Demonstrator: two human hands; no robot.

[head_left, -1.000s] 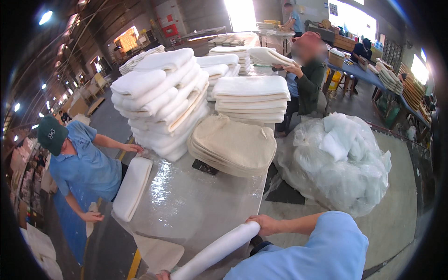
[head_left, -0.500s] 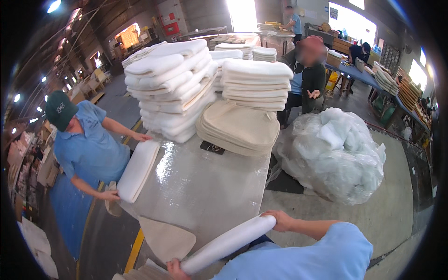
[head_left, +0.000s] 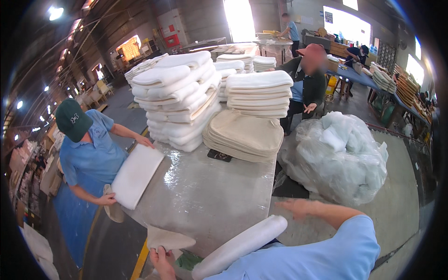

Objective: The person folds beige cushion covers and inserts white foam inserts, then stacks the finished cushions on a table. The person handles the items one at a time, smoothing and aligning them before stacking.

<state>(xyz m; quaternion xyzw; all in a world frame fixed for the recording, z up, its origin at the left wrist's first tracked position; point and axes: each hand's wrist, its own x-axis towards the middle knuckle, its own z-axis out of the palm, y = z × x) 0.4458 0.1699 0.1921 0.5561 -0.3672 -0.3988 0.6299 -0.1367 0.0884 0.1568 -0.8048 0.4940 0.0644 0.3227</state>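
Note:
In front of me a white padded cushion (head_left: 242, 246) lies at a slant along the table's near edge, against my blue shirt. My right hand (head_left: 298, 208) is off the cushion, just above its far right end, fingers stretched out and slightly blurred. At the near left my left hand (head_left: 163, 261) pinches a beige fabric cover (head_left: 169, 237), whose edge is lifted and folded. Part of something green shows beneath it. Beyond, on the table (head_left: 205, 196), sits a stack of beige covers (head_left: 242, 135).
Tall piles of folded white pads (head_left: 175, 98) and a shorter white stack (head_left: 259, 93) stand at the back. At left a co-worker in a green cap (head_left: 74, 119) holds a white pad (head_left: 136, 175). Another person (head_left: 310, 79) stands behind a big plastic-wrapped white bundle (head_left: 343, 158).
My right hand has let go of the cushion's end and opened. My left hand has moved from the cushion to the beige cover and lifted its edge. The co-worker's pad has tilted flatter.

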